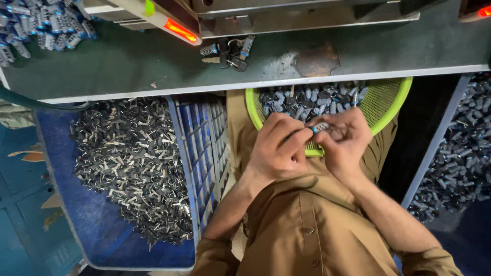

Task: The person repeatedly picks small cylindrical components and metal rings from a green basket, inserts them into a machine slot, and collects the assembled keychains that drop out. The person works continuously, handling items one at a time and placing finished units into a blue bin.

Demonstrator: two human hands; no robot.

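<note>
Both hands pinch 1 small silver-and-blue metal key piece (pixel 319 127) between them, left hand (pixel 279 148) and right hand (pixel 345 140) equally near, its long axis running left-right above the lime-green mesh plastic basket (pixel 394 99).

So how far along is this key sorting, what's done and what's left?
Done: a small bunch of keys lies on the bench. In hand: left hand and right hand work one small metal piece. Left: the green basket and blue crate remain loaded.

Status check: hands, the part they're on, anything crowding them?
Left hand, right hand pinch small grey-and-blue metal part. Round green mesh basket directly beneath. Nothing blocking.
</note>
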